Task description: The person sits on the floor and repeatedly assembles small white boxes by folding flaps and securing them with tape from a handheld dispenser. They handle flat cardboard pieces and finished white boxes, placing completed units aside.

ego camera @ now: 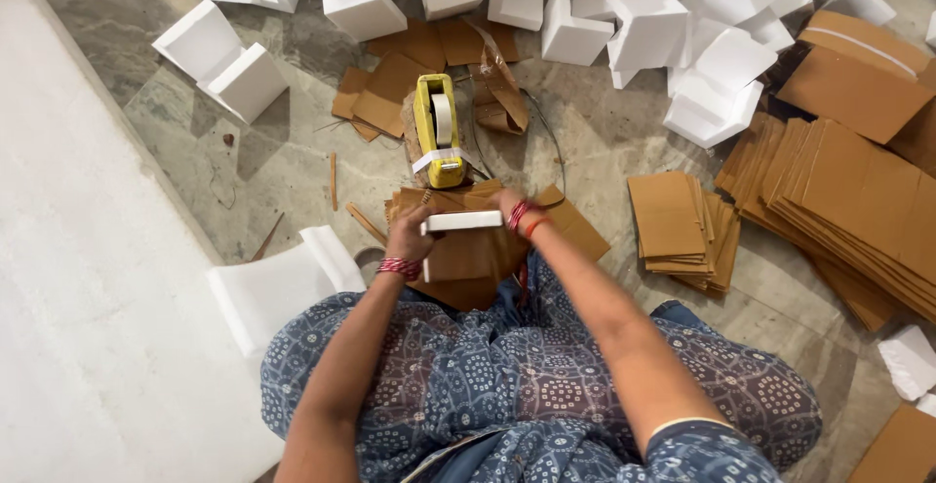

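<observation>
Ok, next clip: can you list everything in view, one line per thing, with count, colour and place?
Yellow tape dispenser with white tape roll: one, centre floor.
White foam corner blocks: many, piled along the top.
Flat white foam piece: one, held between both hands.
Brown flat cardboard sheets: large fanned stack, right.
Smaller brown cardboard stack: one, right of centre.
Brown cardboard scraps: several, behind the dispenser.
White foam slab: one, left.
Left hand: on the piece's left end.
Right hand: at its right end.

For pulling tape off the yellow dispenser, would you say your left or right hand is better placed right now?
Probably the left. The left hand grips the white foam piece at its near end, just below the yellow tape dispenser and its loose tape end. The right hand is mostly hidden behind the piece's other end.
</observation>
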